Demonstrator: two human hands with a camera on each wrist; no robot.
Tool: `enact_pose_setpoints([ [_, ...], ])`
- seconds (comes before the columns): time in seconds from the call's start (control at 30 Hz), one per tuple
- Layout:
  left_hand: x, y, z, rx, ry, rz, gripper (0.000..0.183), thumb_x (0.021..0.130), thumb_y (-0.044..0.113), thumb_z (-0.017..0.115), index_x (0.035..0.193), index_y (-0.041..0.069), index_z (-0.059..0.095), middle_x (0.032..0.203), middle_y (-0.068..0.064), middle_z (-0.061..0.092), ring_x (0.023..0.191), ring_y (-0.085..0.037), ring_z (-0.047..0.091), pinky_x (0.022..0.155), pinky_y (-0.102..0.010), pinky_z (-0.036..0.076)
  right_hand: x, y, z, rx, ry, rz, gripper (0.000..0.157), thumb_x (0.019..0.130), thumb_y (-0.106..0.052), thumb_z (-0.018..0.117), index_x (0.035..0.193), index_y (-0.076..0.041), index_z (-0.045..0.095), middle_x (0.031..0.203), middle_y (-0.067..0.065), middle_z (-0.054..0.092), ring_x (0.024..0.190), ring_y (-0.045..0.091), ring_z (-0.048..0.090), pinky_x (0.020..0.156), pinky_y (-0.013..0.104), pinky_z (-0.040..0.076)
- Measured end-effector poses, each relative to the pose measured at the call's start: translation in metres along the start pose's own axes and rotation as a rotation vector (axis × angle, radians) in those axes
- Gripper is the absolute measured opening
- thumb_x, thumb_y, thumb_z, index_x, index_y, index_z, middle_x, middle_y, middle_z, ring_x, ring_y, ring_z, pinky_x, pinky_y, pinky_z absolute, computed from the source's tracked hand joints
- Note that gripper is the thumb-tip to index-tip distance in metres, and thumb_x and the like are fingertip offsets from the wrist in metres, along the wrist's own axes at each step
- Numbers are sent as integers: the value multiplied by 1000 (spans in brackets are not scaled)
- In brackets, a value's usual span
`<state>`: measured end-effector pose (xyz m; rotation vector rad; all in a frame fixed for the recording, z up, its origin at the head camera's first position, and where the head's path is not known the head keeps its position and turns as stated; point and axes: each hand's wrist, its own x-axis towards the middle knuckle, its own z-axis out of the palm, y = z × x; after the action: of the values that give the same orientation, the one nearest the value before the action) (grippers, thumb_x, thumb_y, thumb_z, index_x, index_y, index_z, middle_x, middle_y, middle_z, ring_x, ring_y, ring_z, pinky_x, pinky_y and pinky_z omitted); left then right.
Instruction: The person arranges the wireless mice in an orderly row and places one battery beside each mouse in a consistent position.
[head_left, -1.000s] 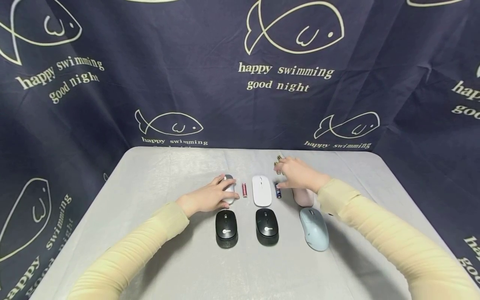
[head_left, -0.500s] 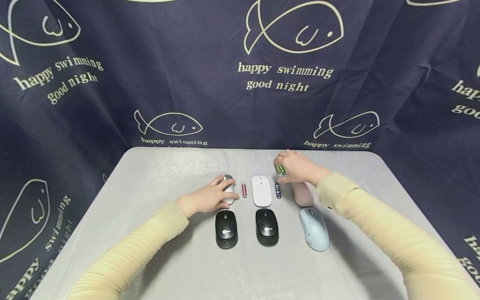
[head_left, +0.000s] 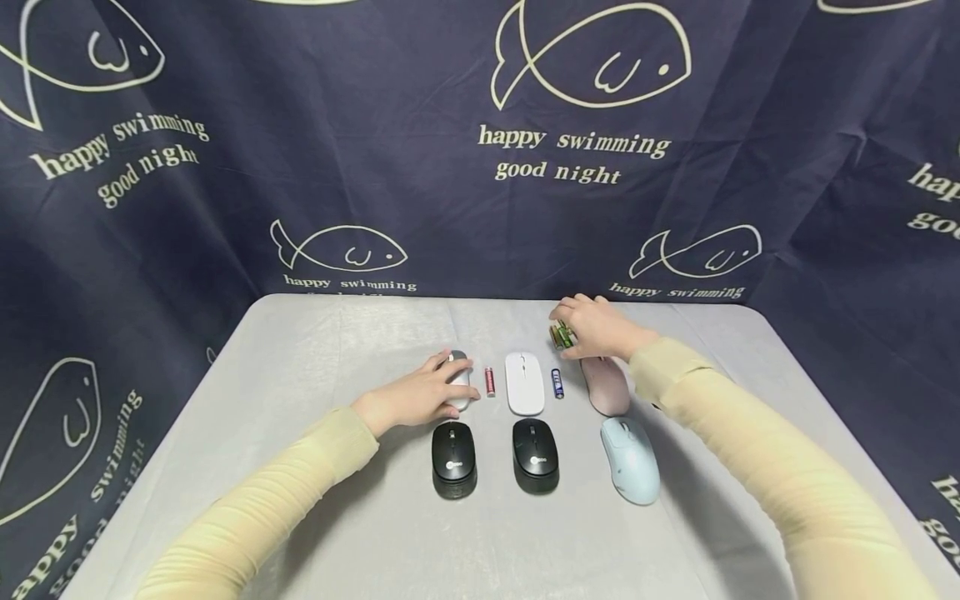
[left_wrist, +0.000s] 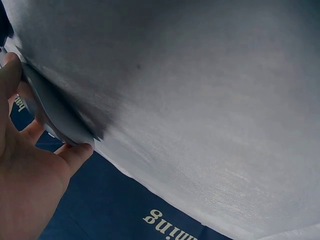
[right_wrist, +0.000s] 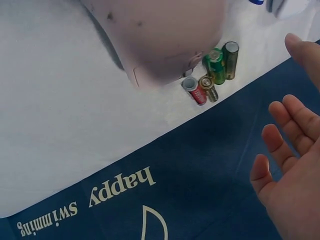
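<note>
The desk [head_left: 360, 533], as I view it remotely. The left hand [head_left: 420, 392] grasps a grey-and-white mouse [left_wrist: 60, 110], digits at opposite edges, at the left end of the far row. The right hand [head_left: 600, 327] is released, its fingers parted; I see it just beside 4 grouped batteries: 1 green battery [right_wrist: 216, 67], 1 dark battery [right_wrist: 230, 60], 1 red-and-silver battery [right_wrist: 195, 91] and 1 gold battery [right_wrist: 208, 89]. These lie near the far end of a pink mouse [head_left: 606, 386]; I cannot tell whether they touch it. Between the hands, left to right: a red battery [head_left: 490, 382], a white mouse [head_left: 524, 383] and a blue battery [head_left: 557, 383], each apart. Near row, left to right: a black mouse [head_left: 453, 460], a 2nd black mouse [head_left: 536, 454] and a light-blue mouse [head_left: 631, 461]. Behind: a navy cloth [head_left: 480, 242] printed with fish outlines and "happy swimming good night".
</note>
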<state>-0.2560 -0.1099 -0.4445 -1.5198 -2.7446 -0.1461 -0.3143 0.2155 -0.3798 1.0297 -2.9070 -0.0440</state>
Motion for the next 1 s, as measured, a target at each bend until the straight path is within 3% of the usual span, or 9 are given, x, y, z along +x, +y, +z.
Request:
enact_pose_setpoints([
  [0.3, -1, 1, -2, -6, 14, 9, 40, 88, 32, 64, 126, 23, 59, 144, -22, 36, 131, -55, 29, 112, -59, 23, 10, 7, 11, -9, -78, 31, 68, 66, -37, 82, 123, -7, 59, 123, 8, 58, 110, 29, 50, 75, 44, 42],
  [1.0, -1, 3, -4, -16, 0, -12, 39, 90, 32, 63, 127, 25, 58, 145, -21, 35, 132, -54, 28, 112, -57, 24, 23, 15, 25, -1, -140, 80, 69, 66, -36, 84, 124, -7, 59, 127, 13, 57, 113, 33, 50, 85, 53, 43],
])
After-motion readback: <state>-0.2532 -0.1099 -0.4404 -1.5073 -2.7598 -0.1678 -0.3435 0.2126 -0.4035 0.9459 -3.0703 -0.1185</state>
